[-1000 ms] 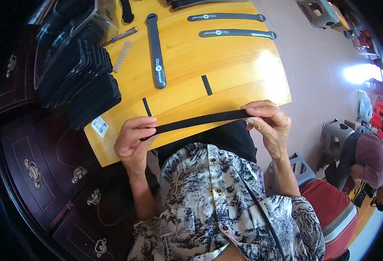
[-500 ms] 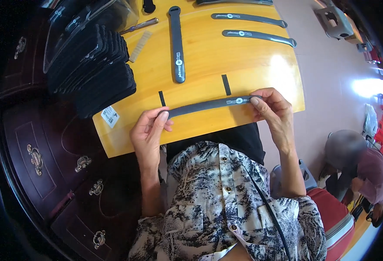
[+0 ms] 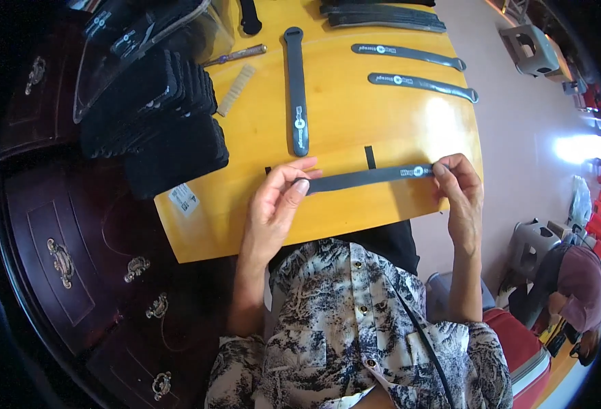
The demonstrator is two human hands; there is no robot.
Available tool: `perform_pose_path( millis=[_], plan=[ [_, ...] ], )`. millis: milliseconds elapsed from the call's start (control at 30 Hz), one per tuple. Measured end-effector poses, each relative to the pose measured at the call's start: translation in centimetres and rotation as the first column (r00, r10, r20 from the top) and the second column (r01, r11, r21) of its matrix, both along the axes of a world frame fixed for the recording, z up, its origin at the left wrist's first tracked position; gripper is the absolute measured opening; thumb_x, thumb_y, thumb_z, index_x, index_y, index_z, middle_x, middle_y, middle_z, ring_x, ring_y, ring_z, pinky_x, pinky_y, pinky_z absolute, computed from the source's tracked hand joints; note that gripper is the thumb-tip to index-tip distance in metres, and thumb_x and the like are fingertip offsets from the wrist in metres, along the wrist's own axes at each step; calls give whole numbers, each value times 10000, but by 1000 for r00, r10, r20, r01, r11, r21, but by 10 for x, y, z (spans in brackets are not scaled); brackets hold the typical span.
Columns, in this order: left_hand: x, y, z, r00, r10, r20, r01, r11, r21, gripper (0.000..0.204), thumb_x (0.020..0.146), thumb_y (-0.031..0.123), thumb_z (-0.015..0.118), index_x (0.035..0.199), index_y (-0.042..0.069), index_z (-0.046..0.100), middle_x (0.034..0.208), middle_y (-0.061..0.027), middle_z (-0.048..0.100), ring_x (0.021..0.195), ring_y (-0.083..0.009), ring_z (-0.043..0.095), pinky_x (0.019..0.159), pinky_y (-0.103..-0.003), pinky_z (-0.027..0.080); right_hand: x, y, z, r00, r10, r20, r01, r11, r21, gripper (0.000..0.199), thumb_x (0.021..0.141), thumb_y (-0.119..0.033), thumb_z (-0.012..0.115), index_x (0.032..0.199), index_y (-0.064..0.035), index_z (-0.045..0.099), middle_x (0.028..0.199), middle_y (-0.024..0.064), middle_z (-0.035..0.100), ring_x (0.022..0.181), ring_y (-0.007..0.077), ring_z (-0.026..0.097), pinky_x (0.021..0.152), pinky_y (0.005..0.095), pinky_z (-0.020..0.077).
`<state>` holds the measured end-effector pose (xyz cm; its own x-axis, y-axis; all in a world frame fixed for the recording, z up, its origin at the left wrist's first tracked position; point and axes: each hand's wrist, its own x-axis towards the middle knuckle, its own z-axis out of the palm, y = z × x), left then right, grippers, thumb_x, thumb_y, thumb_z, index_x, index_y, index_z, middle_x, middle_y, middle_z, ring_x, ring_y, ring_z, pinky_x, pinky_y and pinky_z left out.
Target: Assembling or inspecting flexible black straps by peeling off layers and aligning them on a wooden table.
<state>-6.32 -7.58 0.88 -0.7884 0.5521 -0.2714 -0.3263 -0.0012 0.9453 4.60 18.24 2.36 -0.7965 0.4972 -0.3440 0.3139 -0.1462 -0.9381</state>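
A dark grey strap (image 3: pixel 369 179) with a pale printed mark stretches nearly level between my hands, just above the near part of the yellow table. My left hand (image 3: pixel 273 208) pinches its left end between thumb and fingers. At the other end, beside the printed mark, my right hand (image 3: pixel 461 198) pinches it the same way, hiding the tip. Beyond my left hand another strap (image 3: pixel 296 95) lies lengthwise, its slotted end away from me. Two more straps, one farther (image 3: pixel 409 56) and one nearer (image 3: pixel 423 86), lie crosswise at the right.
Black fuzzy pieces (image 3: pixel 154 102) are stacked at the table's left, by a clear plastic bin (image 3: pixel 208 24). A screwdriver-like tool (image 3: pixel 236 56) and a beige strip (image 3: pixel 236 90) lie nearby. More straps (image 3: pixel 386 22) are piled at the far edge. A person (image 3: pixel 580 283) sits at right.
Both hands have shifted right across the table with the strap, the left hand farther. It now lies past the left tape mark. The whole view has moved slightly too.
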Motion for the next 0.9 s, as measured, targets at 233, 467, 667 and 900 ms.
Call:
perform_pose_path(
  millis=[233,467,667,900],
  plan=[
    [0,3,-3,997,62,-50,-64,997,-45,116,977,121,511,1019,24,557,1346,-181,512,1200,-230,540,1002,-333,401,10,-4,5,999,2,50,-1,1000,-9,146,920,-198,643,915,-59,602,731,-25,598,591,28,508,505,175,406],
    [-3,-8,7,981,180,-77,-190,969,-158,145,945,101,581,1019,-23,601,963,-73,630,804,-106,616,720,-228,506,-1,-5,3,1000,26,4,-25,998,-58,142,919,-168,639,970,-36,623,758,11,636,597,33,529,518,172,430],
    [11,-34,9,978,207,-11,-204,952,-230,144,911,45,613,1031,-29,644,838,-35,627,693,-86,591,650,-203,478,-3,-18,6,992,77,103,-62,988,-141,147,929,-153,621,978,-14,625,758,18,642,608,40,543,534,176,451],
    [15,-36,-1,964,208,-165,-258,877,-405,153,903,33,622,1042,-29,640,926,-28,633,733,-51,561,649,-176,457,-11,-19,-1,985,113,130,-109,994,-30,120,901,-124,661,889,-8,633,712,10,624,568,41,535,511,188,438]
  ],
)
